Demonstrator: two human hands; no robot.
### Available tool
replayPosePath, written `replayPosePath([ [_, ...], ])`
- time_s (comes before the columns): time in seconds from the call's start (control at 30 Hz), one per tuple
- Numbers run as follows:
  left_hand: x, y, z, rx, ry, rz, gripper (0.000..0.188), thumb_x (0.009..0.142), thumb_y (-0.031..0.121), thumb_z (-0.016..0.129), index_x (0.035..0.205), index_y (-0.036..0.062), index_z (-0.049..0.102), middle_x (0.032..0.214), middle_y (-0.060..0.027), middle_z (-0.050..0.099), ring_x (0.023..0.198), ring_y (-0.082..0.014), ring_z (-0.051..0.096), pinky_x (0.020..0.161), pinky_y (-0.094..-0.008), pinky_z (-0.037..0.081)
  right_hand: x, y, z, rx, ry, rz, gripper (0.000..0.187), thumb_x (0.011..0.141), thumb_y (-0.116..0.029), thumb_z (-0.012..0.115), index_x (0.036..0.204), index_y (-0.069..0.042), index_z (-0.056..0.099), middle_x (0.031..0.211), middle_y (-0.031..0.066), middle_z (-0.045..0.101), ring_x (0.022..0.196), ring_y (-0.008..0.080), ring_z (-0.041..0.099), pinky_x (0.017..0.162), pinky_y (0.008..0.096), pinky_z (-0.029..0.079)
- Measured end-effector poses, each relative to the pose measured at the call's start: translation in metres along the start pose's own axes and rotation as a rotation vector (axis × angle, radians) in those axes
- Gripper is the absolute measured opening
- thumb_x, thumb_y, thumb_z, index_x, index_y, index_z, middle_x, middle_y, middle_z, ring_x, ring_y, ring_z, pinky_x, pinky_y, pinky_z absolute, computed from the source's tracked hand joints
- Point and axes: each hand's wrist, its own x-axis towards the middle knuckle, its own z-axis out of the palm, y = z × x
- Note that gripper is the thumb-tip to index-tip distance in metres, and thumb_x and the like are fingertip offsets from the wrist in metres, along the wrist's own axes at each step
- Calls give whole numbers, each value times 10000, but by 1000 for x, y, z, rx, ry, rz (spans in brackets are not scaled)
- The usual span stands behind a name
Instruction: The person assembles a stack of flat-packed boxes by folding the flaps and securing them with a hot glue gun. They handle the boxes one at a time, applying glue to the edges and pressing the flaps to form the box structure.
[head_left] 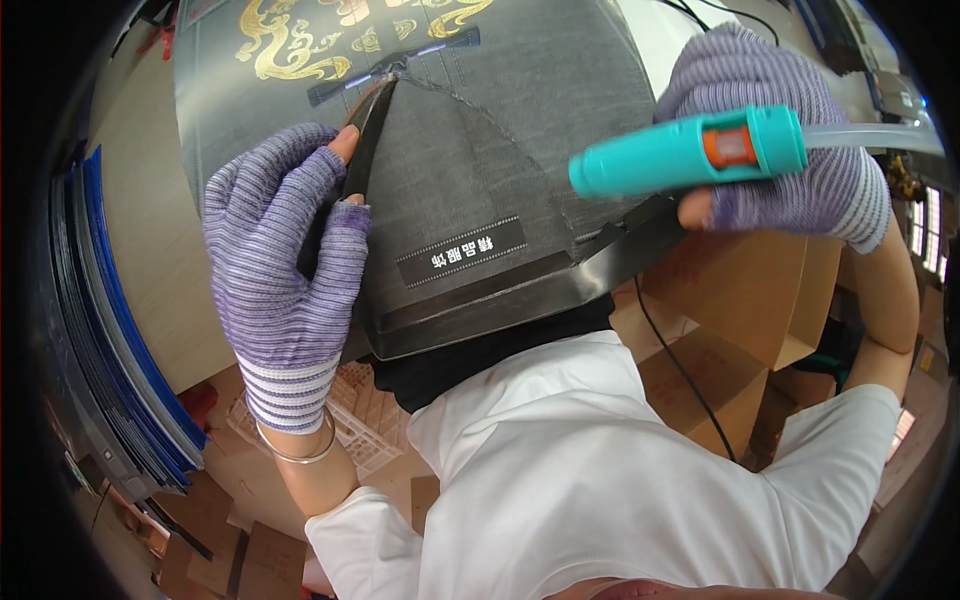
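Note:
A dark grey bag [470,130] with gold ornament lies flat before me, its folded edge nearest my body. A small black label with white characters [462,250] sits on its face. My left hand [285,240], in a purple-striped glove with bare fingertips, pinches a dark strip [372,145] that rises from a seam in the bag. My right hand [755,130], gloved alike, holds a teal hot glue gun [665,155] above the bag's right side. A clear glue stick [870,138] runs out of its rear. The gun hides part of that hand; its bare thumb tip is close to the bag's edge.
Stacked flat panels with blue edges [120,270] stand at the left. Open cardboard boxes [740,300] are below the work surface at the right, with a black cable [680,365] hanging in front. A pale plastic crate [365,430] is on the floor.

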Motion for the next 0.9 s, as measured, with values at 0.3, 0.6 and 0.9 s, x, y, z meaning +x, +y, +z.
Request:
replayPosePath([
  [0.3, 0, -1, 1, 8, 4, 12, 341, 766, 30, 700, 1106, 42, 707, 1101, -109, 657, 1018, -278, 571, 933, -361, 456, 6, -11, 9, -54, 121, 120, 422, 705, -382, 863, 927, -64, 695, 789, 58, 681, 711, 191, 667, 674, 302, 551],
  [0.6, 5, 1, -2, 53, -36, 57, 351, 759, 24, 684, 1110, 30, 699, 1106, -128, 653, 1015, -299, 565, 934, -381, 450, -2, -1, -7, -55, -273, 7, 456, 675, -467, 839, 769, -58, 660, 807, 121, 638, 722, 303, 598, 693, 389, 502],
  [0.9, 21, 9, -6, 109, -55, 82, 335, 793, -28, 629, 1124, -7, 670, 1113, -143, 638, 1031, -285, 578, 946, -365, 444, -50, 126, -17, 284, 689, 402, 306, 921, -161, 669, 1164, 17, 616, 1022, 67, 678, 945, 130, 631, 839, 272, 506],
])
